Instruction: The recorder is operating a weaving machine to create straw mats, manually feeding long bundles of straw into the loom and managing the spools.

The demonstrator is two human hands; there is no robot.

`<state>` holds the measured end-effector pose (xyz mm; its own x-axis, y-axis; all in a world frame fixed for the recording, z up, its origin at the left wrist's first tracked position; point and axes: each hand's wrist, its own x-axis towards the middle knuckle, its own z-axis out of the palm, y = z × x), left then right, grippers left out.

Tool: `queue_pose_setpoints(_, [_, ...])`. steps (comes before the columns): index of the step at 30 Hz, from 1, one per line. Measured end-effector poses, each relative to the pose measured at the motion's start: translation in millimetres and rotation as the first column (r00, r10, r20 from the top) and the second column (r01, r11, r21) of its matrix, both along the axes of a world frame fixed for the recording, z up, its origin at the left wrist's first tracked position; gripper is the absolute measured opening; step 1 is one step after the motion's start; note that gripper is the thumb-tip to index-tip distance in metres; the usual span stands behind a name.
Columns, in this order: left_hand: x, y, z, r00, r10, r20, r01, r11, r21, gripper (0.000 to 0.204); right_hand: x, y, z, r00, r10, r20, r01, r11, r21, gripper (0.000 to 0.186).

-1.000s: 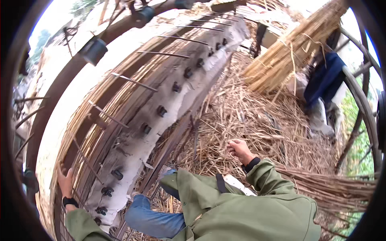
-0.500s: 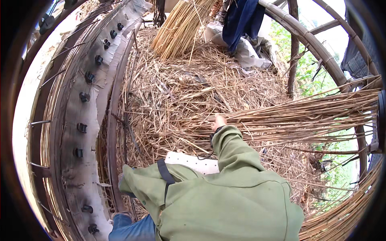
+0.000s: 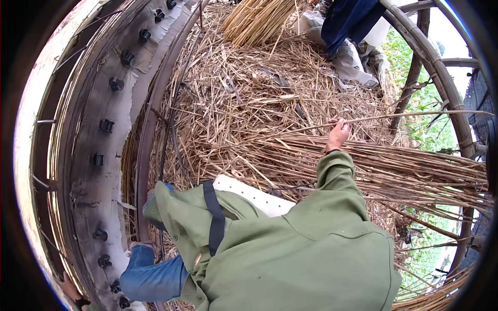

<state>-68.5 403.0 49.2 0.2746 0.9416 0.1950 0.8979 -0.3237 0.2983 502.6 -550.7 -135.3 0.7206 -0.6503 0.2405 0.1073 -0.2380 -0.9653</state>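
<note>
My right hand (image 3: 338, 132), in a green sleeve, pinches a long thin reed stalk (image 3: 421, 114) above a loose sheaf of reeds (image 3: 417, 168) lying across the right side. My left hand (image 3: 69, 287) shows only partly at the lower-left rim, beside the long wooden frame; its grip is unclear. That frame carries packed reeds (image 3: 53, 150), a pale strip (image 3: 111, 197) and a row of black knobs (image 3: 107, 125), with short metal rods on its left. Below my right arm lies a white panel with small holes (image 3: 259, 199).
Straw litter (image 3: 270, 103) covers the ground. A tied reed bundle (image 3: 257, 20) stands at the top beside dark blue cloth (image 3: 347, 23) and pale sacking (image 3: 350, 65). Curved poles (image 3: 441, 78) and dark netting (image 3: 480, 114) line the right, with greenery behind.
The view has swung round to the right. My right hand has moved from the sheaf up and rightward, lifting one stalk out. My left hand has slipped toward the rim of the picture.
</note>
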Motion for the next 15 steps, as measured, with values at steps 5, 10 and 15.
queue_pose_setpoints(5, [35.2,-90.7,12.4,0.958,0.009,-0.286,0.068,0.963,0.259,0.073,14.2,136.9,29.2,0.892,0.448,0.059,-0.385,0.822,-0.421,0.011])
queue_pose_setpoints(10, [105.0,-244.4,53.5,0.976,-0.217,0.036,0.186,0.902,0.390,0.071,-50.2,316.4,54.7,0.384,0.921,0.070,-0.808,0.372,-0.456,0.012])
queue_pose_setpoints(15, [148.0,-348.5,111.3,0.415,-0.330,0.848,0.704,0.706,-0.070,0.099,-160.6,443.2,58.7,-0.291,0.951,-0.101,-0.775,-0.297,-0.558,0.009])
